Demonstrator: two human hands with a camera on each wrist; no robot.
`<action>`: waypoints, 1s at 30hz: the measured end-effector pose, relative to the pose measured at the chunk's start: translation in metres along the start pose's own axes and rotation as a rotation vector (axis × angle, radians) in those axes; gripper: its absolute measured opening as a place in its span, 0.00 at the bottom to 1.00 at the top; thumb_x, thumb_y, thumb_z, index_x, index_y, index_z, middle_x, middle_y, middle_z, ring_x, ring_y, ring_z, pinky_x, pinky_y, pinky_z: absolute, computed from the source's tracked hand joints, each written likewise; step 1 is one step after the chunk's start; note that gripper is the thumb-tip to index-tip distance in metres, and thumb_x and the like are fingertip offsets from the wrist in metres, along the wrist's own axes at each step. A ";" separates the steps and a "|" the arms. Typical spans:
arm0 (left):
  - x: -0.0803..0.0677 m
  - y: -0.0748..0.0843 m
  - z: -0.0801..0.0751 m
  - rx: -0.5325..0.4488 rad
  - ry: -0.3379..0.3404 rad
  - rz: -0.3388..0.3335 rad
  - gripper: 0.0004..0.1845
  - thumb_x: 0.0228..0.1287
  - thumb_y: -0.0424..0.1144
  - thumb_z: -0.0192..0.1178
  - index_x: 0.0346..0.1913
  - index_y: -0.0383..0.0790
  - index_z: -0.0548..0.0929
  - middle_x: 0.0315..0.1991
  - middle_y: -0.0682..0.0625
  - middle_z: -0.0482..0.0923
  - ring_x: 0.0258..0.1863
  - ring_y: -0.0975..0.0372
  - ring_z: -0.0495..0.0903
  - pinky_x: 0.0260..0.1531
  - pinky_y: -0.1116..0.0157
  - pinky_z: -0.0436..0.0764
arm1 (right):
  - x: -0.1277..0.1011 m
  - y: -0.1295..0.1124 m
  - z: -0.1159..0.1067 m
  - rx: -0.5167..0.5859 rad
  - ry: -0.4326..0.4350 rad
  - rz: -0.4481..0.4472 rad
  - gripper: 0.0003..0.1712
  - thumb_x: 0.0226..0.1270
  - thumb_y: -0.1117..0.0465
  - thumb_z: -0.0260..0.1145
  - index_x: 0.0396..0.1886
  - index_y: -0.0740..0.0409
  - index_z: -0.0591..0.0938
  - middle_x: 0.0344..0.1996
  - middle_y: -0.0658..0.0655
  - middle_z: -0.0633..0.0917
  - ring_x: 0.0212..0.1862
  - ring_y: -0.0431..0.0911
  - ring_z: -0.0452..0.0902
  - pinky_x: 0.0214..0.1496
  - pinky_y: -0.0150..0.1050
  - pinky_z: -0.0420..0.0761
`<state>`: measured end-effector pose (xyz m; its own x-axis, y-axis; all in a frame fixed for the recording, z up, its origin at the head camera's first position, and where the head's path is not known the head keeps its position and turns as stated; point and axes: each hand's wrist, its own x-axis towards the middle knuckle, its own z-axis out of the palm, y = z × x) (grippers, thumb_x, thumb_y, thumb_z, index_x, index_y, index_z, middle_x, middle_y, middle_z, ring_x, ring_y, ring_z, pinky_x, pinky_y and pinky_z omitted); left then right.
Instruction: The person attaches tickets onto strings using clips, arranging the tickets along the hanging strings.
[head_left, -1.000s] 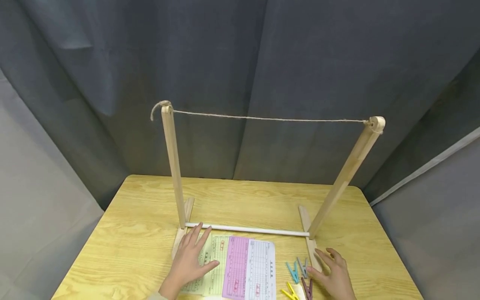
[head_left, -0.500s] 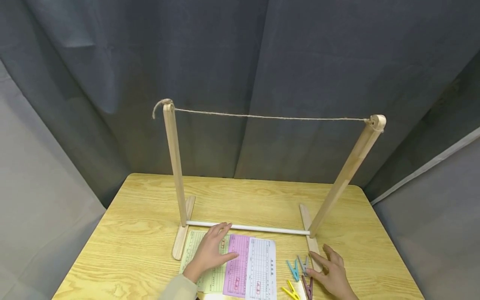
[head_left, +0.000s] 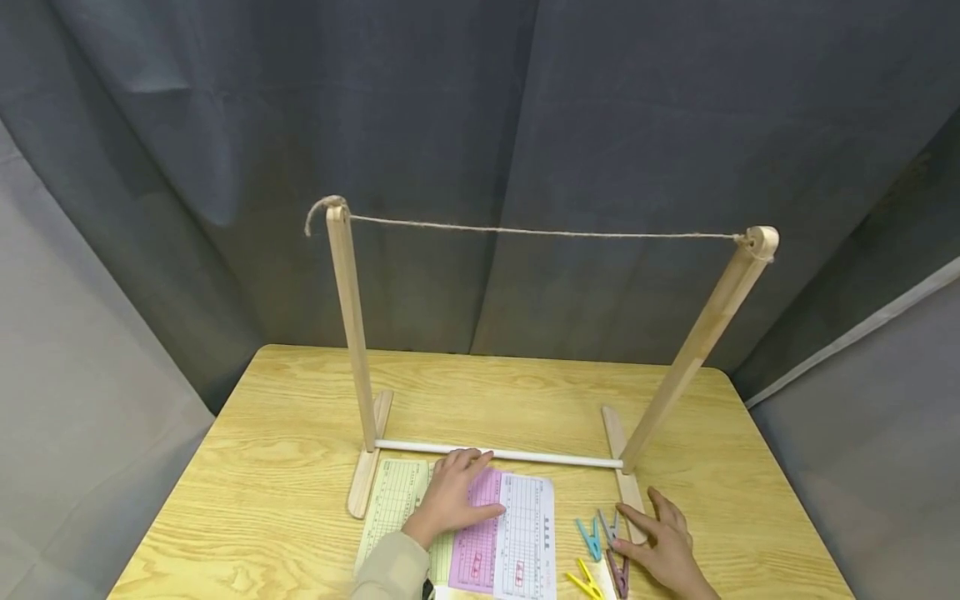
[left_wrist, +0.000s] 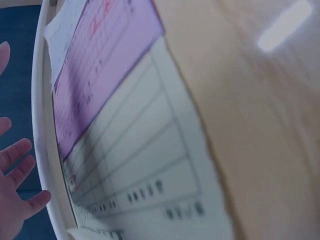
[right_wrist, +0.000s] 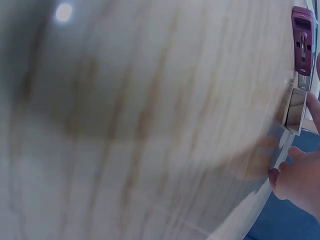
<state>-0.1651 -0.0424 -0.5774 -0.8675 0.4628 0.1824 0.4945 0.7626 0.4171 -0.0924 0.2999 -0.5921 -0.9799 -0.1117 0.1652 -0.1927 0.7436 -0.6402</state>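
Paper forms [head_left: 487, 533] lie flat on table [head_left: 262, 500], just before wooden rack [head_left: 352, 333]. Left hand [head_left: 453, 500] rests on pink sheet, fingers spread flat, apparently pinning it. Right hand [head_left: 660, 546] lies relaxed, holding nothing, touching clothespins [head_left: 600, 550] beside rack foot.

open gap under string [head_left: 540, 233], crossbar [head_left: 525, 456] blocking tabletop [head_left: 300, 467]
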 end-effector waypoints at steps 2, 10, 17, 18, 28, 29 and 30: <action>0.003 0.001 0.004 0.022 0.000 0.004 0.45 0.45 0.68 0.59 0.65 0.46 0.65 0.57 0.48 0.67 0.58 0.54 0.64 0.56 0.50 0.61 | 0.000 -0.001 0.000 -0.002 0.000 -0.003 0.32 0.44 0.52 0.73 0.50 0.61 0.79 0.60 0.80 0.55 0.56 0.78 0.44 0.44 0.75 0.46; 0.012 0.012 0.018 0.089 -0.058 -0.010 0.45 0.45 0.70 0.57 0.64 0.50 0.66 0.54 0.51 0.68 0.53 0.58 0.65 0.51 0.55 0.63 | 0.004 0.003 0.003 -0.039 -0.028 0.022 0.34 0.43 0.49 0.74 0.50 0.61 0.79 0.60 0.79 0.56 0.57 0.77 0.44 0.45 0.74 0.47; 0.018 0.017 0.023 0.159 -0.068 -0.051 0.43 0.44 0.69 0.58 0.63 0.50 0.68 0.44 0.53 0.69 0.43 0.61 0.65 0.44 0.60 0.64 | 0.006 0.002 0.005 -0.039 -0.027 0.027 0.35 0.42 0.48 0.74 0.50 0.61 0.79 0.60 0.78 0.57 0.58 0.76 0.44 0.45 0.73 0.48; 0.019 0.017 0.023 0.167 -0.073 -0.058 0.43 0.44 0.69 0.58 0.63 0.51 0.68 0.43 0.54 0.69 0.42 0.61 0.65 0.43 0.60 0.64 | 0.006 0.002 0.005 -0.038 -0.028 0.027 0.34 0.42 0.49 0.74 0.50 0.61 0.79 0.60 0.78 0.56 0.58 0.76 0.44 0.45 0.73 0.48; 0.022 0.019 0.026 0.166 -0.071 -0.076 0.41 0.42 0.69 0.60 0.60 0.52 0.72 0.33 0.57 0.65 0.35 0.63 0.62 0.38 0.64 0.62 | 0.007 0.000 0.007 0.002 -0.020 0.036 0.35 0.42 0.51 0.74 0.51 0.63 0.78 0.62 0.77 0.54 0.58 0.77 0.42 0.45 0.75 0.46; 0.021 0.018 0.027 0.160 -0.074 -0.078 0.41 0.41 0.69 0.60 0.60 0.52 0.72 0.33 0.56 0.65 0.35 0.63 0.62 0.38 0.64 0.62 | 0.007 0.000 0.007 0.004 -0.021 0.036 0.35 0.42 0.51 0.74 0.51 0.63 0.78 0.62 0.77 0.54 0.58 0.77 0.42 0.45 0.75 0.45; 0.021 0.017 0.028 0.148 -0.079 -0.081 0.42 0.41 0.69 0.60 0.60 0.52 0.72 0.34 0.57 0.66 0.35 0.63 0.62 0.38 0.63 0.62 | 0.008 0.001 0.008 0.004 -0.021 0.039 0.35 0.42 0.51 0.74 0.51 0.63 0.78 0.62 0.77 0.54 0.58 0.77 0.42 0.46 0.75 0.45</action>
<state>-0.1736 -0.0067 -0.5909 -0.9008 0.4267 0.0801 0.4306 0.8545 0.2906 -0.1003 0.2945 -0.5970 -0.9876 -0.0963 0.1244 -0.1544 0.7449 -0.6491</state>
